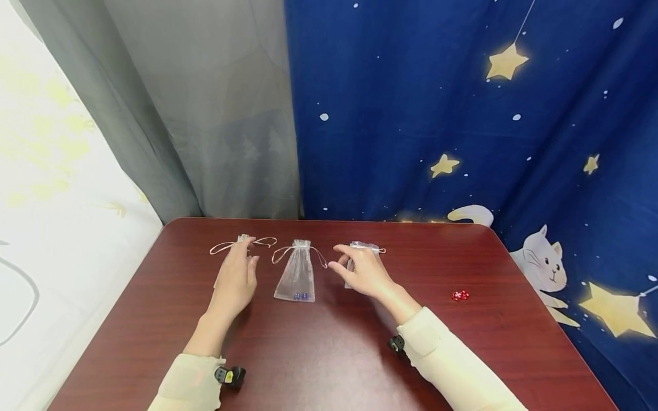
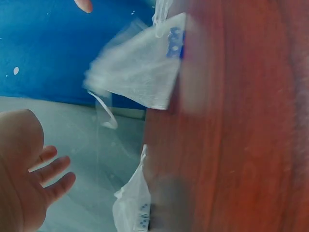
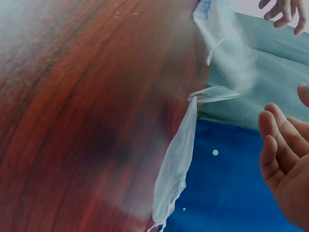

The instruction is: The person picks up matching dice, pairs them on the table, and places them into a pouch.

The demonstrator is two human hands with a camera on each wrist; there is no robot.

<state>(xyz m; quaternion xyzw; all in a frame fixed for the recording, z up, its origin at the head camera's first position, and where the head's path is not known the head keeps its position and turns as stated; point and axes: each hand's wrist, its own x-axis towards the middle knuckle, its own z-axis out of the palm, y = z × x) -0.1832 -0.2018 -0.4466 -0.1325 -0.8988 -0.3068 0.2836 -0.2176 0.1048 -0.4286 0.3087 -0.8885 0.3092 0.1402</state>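
There are three sheer white drawstring bags [image 1: 296,271], two small blue cubes [image 1: 300,297], several shiny red pieces [image 1: 460,295], exact number unclear.

The left hand [image 1: 236,281] hides most of the leftmost sheer white drawstring bag [image 1: 243,237], the right hand [image 1: 367,272] part of the rightmost sheer white pouch [image 1: 370,246]; the shiny red pieces [image 1: 460,295] are too small to count; wrist views blur the middle sheer white bag [image 2: 137,67]

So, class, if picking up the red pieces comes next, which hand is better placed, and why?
Probably the right hand: it appears to hold nothing and is nearer the red pieces, which lie on its side. The left hand is farther away, past the middle bag.
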